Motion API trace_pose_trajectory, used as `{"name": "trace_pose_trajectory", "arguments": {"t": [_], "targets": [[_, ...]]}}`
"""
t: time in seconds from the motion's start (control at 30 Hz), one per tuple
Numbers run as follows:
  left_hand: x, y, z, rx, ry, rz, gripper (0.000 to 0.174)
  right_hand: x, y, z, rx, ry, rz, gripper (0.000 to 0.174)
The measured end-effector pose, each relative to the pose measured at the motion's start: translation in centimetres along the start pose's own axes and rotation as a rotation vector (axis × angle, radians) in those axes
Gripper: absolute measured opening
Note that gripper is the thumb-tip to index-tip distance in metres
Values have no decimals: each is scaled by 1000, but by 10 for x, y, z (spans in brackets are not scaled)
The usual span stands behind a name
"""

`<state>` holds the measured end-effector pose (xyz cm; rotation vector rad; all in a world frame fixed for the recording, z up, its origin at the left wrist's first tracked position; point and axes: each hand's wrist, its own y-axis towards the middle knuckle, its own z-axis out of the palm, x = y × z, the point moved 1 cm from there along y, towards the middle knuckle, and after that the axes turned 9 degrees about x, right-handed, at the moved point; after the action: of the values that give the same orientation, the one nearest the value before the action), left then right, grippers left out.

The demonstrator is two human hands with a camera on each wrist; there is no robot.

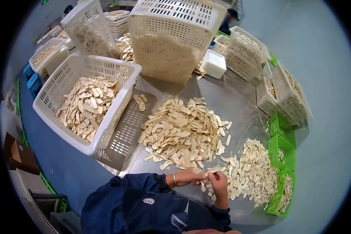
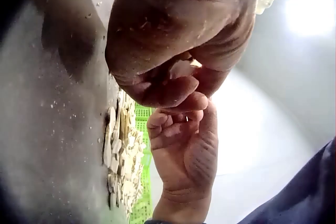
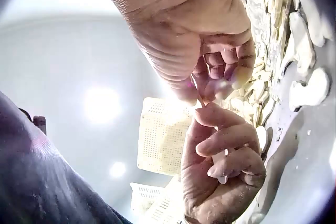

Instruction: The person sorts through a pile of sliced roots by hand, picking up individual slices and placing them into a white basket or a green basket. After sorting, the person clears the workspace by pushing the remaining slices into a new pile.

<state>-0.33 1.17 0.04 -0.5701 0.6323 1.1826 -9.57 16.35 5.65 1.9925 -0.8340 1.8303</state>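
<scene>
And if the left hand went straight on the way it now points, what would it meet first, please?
Most likely the right hand, whose fingers lie just beyond the left hand; contact with the pale slice held there could come first, as depth is hard to judge.

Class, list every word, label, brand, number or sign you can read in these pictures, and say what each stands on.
"50", probably: oval badge on the dark blue garment; small and turned, so uncertain.
Small pale mark on the cardboard box: too small to read.
No other text is readable.
</scene>
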Motion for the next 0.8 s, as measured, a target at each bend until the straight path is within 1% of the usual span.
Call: {"name": "trace_pose_trajectory", "arguments": {"t": [0.07,0.1,0.2,0.27,0.33,0.43,0.53,0.7,0.8], "targets": [[8,3,-4,-39,5,-7,25,-7,2,-3,4,-58,35,15],[10,4,-6,-47,19,-27,25,-11,2,-1,-17,-9,-8,15],[9,4,-5,-55,24,-16,26,-19,6,-2,0,-17,1,15],[9,3,-4,-42,-9,-1,23,-24,8,-1,32,41,-4,13],[8,4,-4,-36,-30,8,21,-20,7,2,41,60,-6,13],[6,2,-1,-47,-29,19,20,-16,8,0,74,55,61,13],[4,2,-1,-53,-9,12,19,-17,9,0,63,49,64,13],[8,2,-7,-47,-24,-2,19,-39,13,-7,73,23,43,13],[7,2,-5,-60,-10,-12,19,-34,11,-6,74,16,50,13]]}}
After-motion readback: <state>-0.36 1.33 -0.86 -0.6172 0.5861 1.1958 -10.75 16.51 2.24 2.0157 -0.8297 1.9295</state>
